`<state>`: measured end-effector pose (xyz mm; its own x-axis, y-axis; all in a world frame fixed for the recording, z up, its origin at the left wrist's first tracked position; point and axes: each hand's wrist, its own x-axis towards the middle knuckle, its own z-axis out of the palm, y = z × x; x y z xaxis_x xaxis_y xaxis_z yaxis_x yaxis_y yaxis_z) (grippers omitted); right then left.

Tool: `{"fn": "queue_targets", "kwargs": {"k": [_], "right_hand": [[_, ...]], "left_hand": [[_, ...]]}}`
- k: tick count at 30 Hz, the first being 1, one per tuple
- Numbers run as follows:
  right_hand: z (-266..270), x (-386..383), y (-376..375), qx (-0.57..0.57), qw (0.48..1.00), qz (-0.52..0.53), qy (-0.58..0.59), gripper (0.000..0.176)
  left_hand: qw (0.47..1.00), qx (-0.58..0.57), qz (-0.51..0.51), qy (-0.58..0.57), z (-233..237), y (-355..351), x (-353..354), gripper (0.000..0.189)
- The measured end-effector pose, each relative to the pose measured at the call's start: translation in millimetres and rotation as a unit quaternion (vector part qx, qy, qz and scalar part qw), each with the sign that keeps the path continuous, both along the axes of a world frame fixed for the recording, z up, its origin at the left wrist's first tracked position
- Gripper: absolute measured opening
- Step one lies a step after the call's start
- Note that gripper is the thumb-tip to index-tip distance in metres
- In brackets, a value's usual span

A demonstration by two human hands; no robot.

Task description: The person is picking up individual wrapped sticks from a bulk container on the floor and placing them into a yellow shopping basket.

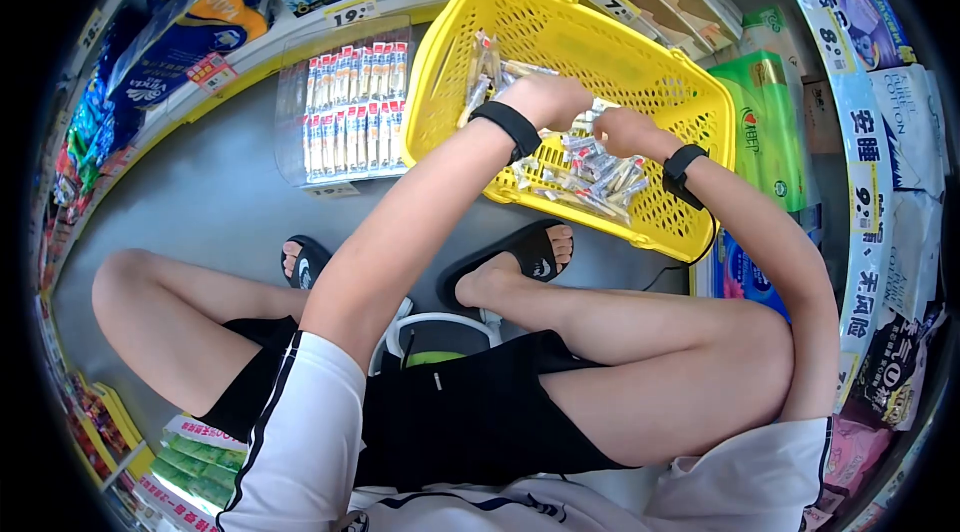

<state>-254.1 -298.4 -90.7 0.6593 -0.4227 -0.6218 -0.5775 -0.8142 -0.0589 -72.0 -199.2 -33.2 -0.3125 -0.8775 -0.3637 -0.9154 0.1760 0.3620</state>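
Note:
My left hand (545, 102) and my right hand (632, 132) are close together inside a yellow plastic basket (690, 92), both with curled fingers. Between them shows part of a slim wrapped stick (599, 110), pale and shiny, its far part covered by the fingers. Loose wrapped sticks (600, 177) lie in a pile on the basket's bottom below my hands, and more stand along its left side. Left of the basket, a clear box (290, 147) holds two neat rows of upright sticks (352, 72) with red, white and blue wrappers. A black band circles each wrist.
Shelves with price tags (352, 14) curve around me, carrying a blue tissue pack (190, 27) and green packages (765, 122). My sandalled feet (515, 257) rest on the grey floor (220, 172). A white-framed seat (440, 324) shows between my legs.

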Motion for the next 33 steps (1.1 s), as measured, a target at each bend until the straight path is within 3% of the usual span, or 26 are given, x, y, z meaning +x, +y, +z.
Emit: {"fn": "queue_targets", "kwargs": {"k": [1,2,4,10,12,18,20,26,30,33], "right_hand": [[-10.4,-1.4,-4.3,-0.003,0.996,0.03,0.08,0.029],[-17.2,-9.5,-6.5,-0.001,0.996,0.028,0.08,0.029],[-24.8,-25.6,-2.4,-0.063,0.992,0.084,0.073,0.028],[-37.1,-42.7,-8.5,-0.018,0.996,0.083,0.01,0.041],[-41.8,-47.0,-8.2,0.009,0.996,0.092,-0.021,0.031],[-52.5,-53.6,-11.4,-0.025,0.992,0.117,-0.05,0.028],[-47.6,-53.0,-8.5,-0.025,0.992,0.111,-0.049,0.026],[-29.2,-45.2,-4.1,-0.013,0.995,0.1,-0.024,0.026],[-41.6,-47.4,-12.2,0.032,0.997,0.03,-0.06,0.03],[-46.8,-45.5,-20.3,0.051,0.995,0.012,-0.081,0.027]], "left_hand": [[1.0,-0.005,-0.019,-0.022,-8.1,-4.5,-7.1,0.024],[1.0,-0.003,-0.021,-0.022,-16.0,-8.4,-12.6,0.024],[0.999,0.004,-0.033,-0.042,-31.4,-13.9,-23.6,0.022],[0.996,0.083,-0.041,-0.009,-78.8,-41.3,-43.0,0.044],[0.992,0.118,-0.039,-0.001,-87.1,-41.4,-45.2,0.048],[0.988,0.148,-0.035,0.031,-111.1,-37.8,-45.0,0.051],[0.993,0.087,-0.076,0.039,-136.9,-40.4,-45.8,0.026],[0.991,0.114,-0.051,0.039,-138.1,-37.4,-45.8,0.026],[0.987,0.152,-0.037,0.025,-128.8,-45.1,-47.3,0.034],[0.991,0.12,-0.008,0.065,-128.9,-40.1,-43.0,0.029]]}}
